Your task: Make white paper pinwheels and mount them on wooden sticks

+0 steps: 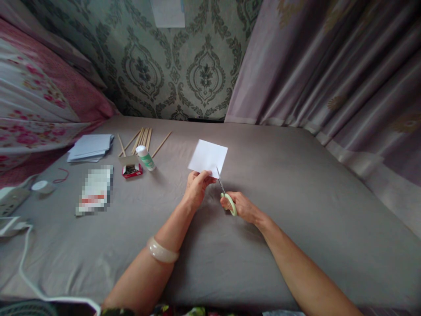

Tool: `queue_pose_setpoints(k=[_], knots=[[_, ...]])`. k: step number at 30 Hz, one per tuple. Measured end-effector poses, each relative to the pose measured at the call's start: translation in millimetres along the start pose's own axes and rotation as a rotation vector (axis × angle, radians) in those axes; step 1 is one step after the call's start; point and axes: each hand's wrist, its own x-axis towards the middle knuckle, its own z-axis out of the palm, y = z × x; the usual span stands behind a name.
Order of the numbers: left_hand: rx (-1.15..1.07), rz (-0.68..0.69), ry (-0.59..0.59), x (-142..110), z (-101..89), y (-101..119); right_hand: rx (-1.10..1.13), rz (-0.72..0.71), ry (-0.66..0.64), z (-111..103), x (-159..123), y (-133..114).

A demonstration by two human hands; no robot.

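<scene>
Pinched at its near edge by my left hand (198,186), a white sheet of paper (209,155) is held up over the cloth, tilted toward me. My right hand (241,205) grips a pair of scissors (233,205) by its pale green handles. The blades point away from me and reach the paper's near right corner, one blade showing over the sheet. Whether they have cut into it I cannot tell. The fingers under the paper are partly hidden.
On the grey cloth (296,175) at left lie a stack of paper (91,147), several wooden sticks (142,139), a glue stick (145,158), a small red open box (132,170), a blurred packet (95,191) and a power strip (12,199) with a white cable (24,263). A curtain (315,66) hangs right.
</scene>
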Motion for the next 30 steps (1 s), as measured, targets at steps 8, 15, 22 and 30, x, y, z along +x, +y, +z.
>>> queue_pose_setpoints(k=[8, 15, 22, 30], knots=[[0.025, 0.027, 0.005, 1.4, -1.9, -3.7, -0.02, -0.007, 0.017, 1.7, 0.5, 2.7], [0.044, 0.032, 0.044, 0.6, -1.7, -4.5, -0.035, 0.002, 0.029, 1.8, 0.3, -0.7], [0.064, 0.036, 0.046, 1.2, -2.6, -5.8, -0.016, 0.004, 0.031, 2.3, 0.4, -2.2], [0.076, 0.027, 0.072, 1.4, -2.4, -6.3, -0.029, 0.006, 0.048, 2.1, 0.1, -1.3]])
